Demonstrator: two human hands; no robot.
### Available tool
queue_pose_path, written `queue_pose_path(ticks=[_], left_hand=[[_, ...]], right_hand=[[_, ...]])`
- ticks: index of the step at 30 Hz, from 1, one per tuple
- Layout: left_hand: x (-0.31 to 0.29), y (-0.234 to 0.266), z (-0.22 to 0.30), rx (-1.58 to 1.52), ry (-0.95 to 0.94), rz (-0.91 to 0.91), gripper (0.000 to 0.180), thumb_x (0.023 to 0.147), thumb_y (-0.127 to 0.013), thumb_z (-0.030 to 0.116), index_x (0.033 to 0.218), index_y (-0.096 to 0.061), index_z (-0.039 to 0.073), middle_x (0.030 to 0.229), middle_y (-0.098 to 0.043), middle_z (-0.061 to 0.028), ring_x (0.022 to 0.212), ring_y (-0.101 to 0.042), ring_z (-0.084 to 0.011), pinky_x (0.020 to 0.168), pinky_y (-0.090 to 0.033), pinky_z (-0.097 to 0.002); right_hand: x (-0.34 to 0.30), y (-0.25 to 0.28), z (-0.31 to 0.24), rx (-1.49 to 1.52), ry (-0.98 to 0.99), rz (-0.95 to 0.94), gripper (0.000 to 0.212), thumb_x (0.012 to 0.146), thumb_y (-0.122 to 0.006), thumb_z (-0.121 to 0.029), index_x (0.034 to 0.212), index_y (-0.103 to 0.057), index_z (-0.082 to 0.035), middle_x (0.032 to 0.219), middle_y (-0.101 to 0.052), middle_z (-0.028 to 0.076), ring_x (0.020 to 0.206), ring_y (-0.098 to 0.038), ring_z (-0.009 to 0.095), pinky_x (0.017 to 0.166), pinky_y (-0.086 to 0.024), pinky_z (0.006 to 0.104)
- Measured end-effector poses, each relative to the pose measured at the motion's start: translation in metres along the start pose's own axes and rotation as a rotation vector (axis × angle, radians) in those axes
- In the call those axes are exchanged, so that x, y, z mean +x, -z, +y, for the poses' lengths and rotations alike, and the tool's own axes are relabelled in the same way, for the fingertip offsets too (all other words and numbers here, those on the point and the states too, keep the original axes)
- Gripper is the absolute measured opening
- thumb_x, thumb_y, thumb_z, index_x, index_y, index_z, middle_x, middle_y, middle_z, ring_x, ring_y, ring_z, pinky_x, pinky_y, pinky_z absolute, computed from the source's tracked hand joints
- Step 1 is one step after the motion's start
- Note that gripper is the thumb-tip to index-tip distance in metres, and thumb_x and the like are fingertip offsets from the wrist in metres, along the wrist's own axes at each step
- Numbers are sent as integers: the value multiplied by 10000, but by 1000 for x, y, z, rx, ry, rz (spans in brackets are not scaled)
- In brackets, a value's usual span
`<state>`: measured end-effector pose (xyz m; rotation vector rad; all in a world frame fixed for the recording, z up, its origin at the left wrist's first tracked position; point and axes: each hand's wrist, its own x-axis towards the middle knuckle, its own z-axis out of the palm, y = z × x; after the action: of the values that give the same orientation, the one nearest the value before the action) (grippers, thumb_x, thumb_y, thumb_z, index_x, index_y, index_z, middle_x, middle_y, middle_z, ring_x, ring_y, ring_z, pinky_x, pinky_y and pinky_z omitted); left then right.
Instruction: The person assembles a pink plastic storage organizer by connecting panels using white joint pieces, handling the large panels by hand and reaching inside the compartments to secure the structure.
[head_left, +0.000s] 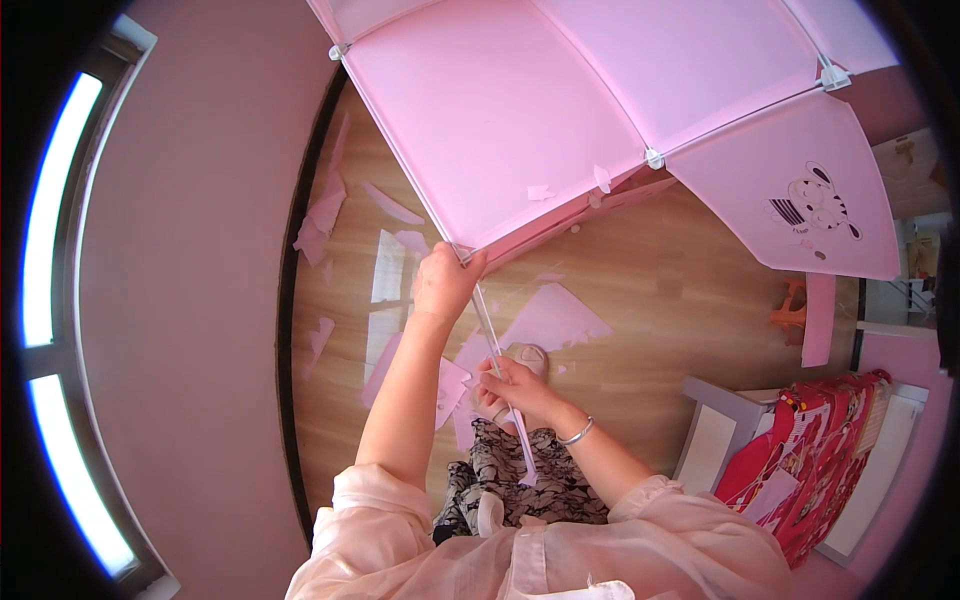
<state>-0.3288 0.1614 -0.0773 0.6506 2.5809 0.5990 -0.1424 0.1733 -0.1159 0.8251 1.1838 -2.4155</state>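
A pink panel cabinet [490, 100] with thin white rods and white corner connectors [654, 158] fills the upper middle. My left hand [448, 280] is closed round its near left corner, and the fingers cover most of the connector there. From that corner a thin pale rod [487, 325] runs down toward me. My right hand [520, 390] grips this rod lower down, with fingers and thumb pinched round it. A scrap of pink sheet [528, 475] hangs at the rod's lower end, over my patterned skirt. Whether the rod's upper end sits in the connector is hidden by my left hand.
Torn pink sheet pieces [555, 318] lie on the wooden floor [640, 300] around my feet. A pink door panel with a cartoon animal [815, 205] juts out at the right. Beyond it are an orange stool [790, 308] and a bed with red bedding [800, 460]. A wall [200, 300] stands at left.
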Motion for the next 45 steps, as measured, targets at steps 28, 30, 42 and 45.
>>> queue_pose_path(ticks=[28,30,42,45], left_hand=[[27,30,-33,-574,215,-239,623,808,-290,591,669,-500,21,525,-473,-28,418,-441,-89,362,-328,-223],[46,34,-23,-575,245,-137,619,798,-325,588,698,-510,7,566,-501,-68,422,-466,-125,364,-367,-253],[92,24,0,-193,260,55,690,844,-175,532,926,-585,-17,949,-566,-212,962,-504,-353,824,-374,-427],[95,23,-2,-152,267,17,695,836,-184,546,933,-586,-13,946,-567,-212,953,-510,-349,823,-375,-421]], right_hand=[[81,5,-138,-232,139,647,558,797,-460,-493,689,-529,51,585,-554,123,637,-589,269,610,-455,359],[64,-18,-138,-541,174,651,618,777,-423,-554,666,-547,41,597,-563,143,642,-592,292,604,-454,376],[77,-46,-137,-919,26,804,741,736,-335,-660,699,-614,26,707,-585,236,726,-576,373,635,-440,419],[84,-45,-126,-822,33,825,741,746,-314,-652,743,-616,25,734,-588,234,747,-577,366,651,-441,422]])
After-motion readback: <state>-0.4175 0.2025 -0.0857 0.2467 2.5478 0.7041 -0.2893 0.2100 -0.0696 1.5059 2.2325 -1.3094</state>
